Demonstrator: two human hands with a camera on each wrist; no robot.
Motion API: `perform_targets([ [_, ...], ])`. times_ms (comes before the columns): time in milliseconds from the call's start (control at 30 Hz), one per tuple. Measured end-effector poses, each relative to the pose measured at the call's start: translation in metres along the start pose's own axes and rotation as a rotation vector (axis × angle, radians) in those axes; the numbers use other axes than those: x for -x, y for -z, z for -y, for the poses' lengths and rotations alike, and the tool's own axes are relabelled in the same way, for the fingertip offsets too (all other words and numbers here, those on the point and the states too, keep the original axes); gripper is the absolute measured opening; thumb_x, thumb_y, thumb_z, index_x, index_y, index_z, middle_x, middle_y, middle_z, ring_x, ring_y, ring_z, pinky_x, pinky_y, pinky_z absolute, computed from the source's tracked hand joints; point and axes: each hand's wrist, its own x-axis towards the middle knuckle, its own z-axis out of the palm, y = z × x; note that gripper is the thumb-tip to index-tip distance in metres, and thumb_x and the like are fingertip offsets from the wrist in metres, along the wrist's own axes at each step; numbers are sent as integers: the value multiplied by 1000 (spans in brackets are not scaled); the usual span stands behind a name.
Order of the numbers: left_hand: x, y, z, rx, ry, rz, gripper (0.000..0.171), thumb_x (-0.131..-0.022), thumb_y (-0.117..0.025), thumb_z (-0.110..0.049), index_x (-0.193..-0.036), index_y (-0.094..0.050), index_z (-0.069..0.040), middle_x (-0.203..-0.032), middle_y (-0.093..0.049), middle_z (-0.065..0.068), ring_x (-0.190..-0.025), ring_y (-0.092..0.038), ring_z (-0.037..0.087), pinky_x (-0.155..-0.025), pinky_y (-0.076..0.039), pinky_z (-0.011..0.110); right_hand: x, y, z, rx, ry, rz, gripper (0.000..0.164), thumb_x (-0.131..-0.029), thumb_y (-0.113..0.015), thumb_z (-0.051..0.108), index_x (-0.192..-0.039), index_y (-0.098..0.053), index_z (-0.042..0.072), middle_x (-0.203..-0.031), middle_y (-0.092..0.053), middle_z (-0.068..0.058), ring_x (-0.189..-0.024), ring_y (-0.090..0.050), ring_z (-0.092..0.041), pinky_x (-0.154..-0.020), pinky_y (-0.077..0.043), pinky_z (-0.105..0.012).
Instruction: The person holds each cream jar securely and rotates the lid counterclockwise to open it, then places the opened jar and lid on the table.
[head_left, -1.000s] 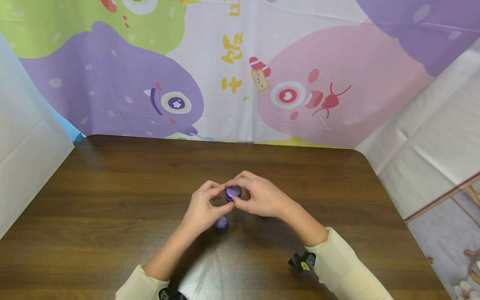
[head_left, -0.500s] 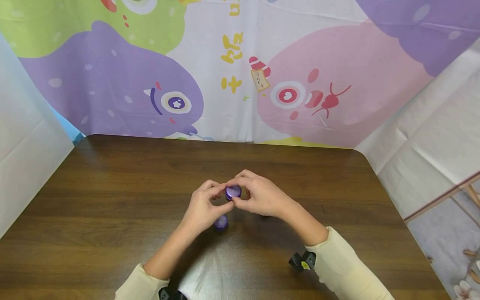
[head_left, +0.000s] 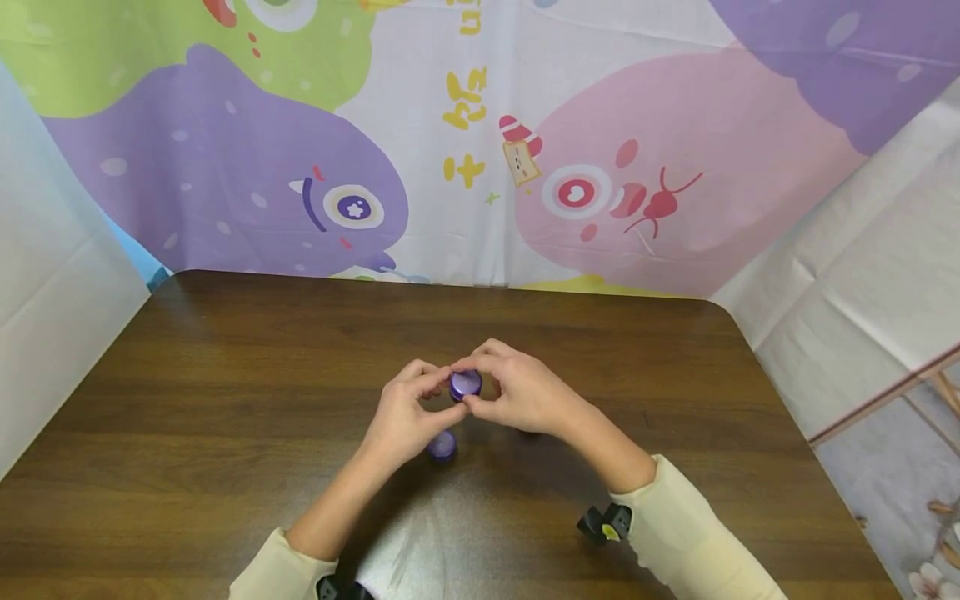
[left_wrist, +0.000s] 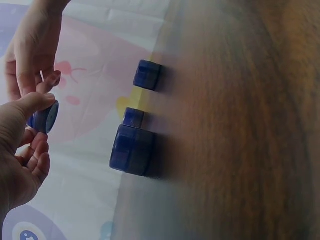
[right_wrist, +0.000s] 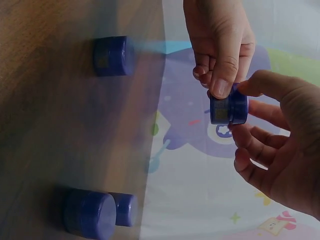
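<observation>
Nothing much has moved since the earlier frame: the held jar (head_left: 466,384) sits between both hands as it did, tilted hardly at all. Left hand (head_left: 406,414) pinches it from 8 o'clock, right hand (head_left: 525,392) from 3 o'clock, fingers curled and opened only to the jar's width. By the right wrist view, the left thumb lies on the lower body and the right fingers bear on the lid, a split that probably steadies one part against the other. Raising it above the counter (head_left: 225,375) likely gives the fingers room all round. One standing jar (head_left: 442,446) waits near it, toward 7 o'clock. Around 7 o'clock in the right wrist view stand a larger-looking jar (right_wrist: 90,212) and a smaller-looking jar (right_wrist: 126,209), perhaps parked within easy reach; whether they touch cannot be told.
</observation>
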Motion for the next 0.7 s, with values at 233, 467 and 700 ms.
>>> perform_targets([
  [233,0,0,1,-5,-7,-1,42,-71,-80,-12,-108,-68,3,-92,-61,3,-81,-57,15,-71,-53,33,1,-1,0,-18,0,-36,41,-83,-70,26,-120,-62,11,-108,-59,-1,-64,-52,-8,-58,-43,-16],
  [467,-1,0,0,6,-1,-1,44,-71,-80,-13,-109,-67,4,-92,-61,4,-81,-57,16,-71,-54,38,0,-1,-1,8,-25,-43,37,-83,-70,25,-116,-64,10,-105,-61,-1,-65,-52,-8,-60,-43,-15],
  [700,-1,1,-1,6,6,2,43,-71,-80,-12,-110,-68,1,-92,-61,4,-81,-56,16,-71,-53,34,1,0,-1,-24,20,-21,43,-82,-69,21,-123,-60,10,-110,-59,-2,-63,-49,-6,-58,-43,-16],
])
